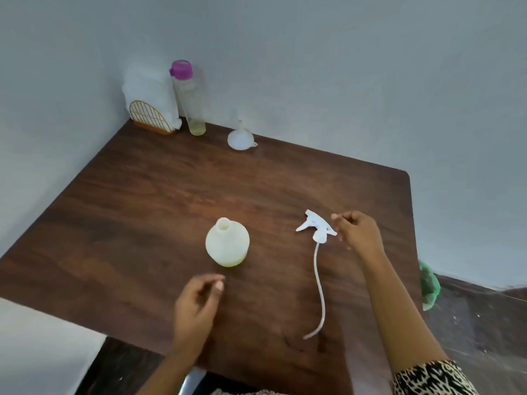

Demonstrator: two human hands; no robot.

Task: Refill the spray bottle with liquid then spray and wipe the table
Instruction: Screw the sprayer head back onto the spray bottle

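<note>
A pale yellow spray bottle body (227,243) stands upright and uncapped on the brown wooden table (148,212). The white trigger spray head (315,228) with its long dip tube (319,292) lies on the table to the right. My right hand (356,230) is just right of the spray head, fingers loosely curled beside it and holding nothing. My left hand (198,306) hovers near the table's front edge, below the bottle, fingers apart and empty. A tall clear bottle with a purple cap (188,98) holds a little yellowish liquid at the back. A white funnel (241,138) sits upside down near it.
A gold wire holder with white napkins (149,109) stands in the back left corner against the wall. A green bag (429,283) hangs past the table's right edge. Walls close in behind and to the left.
</note>
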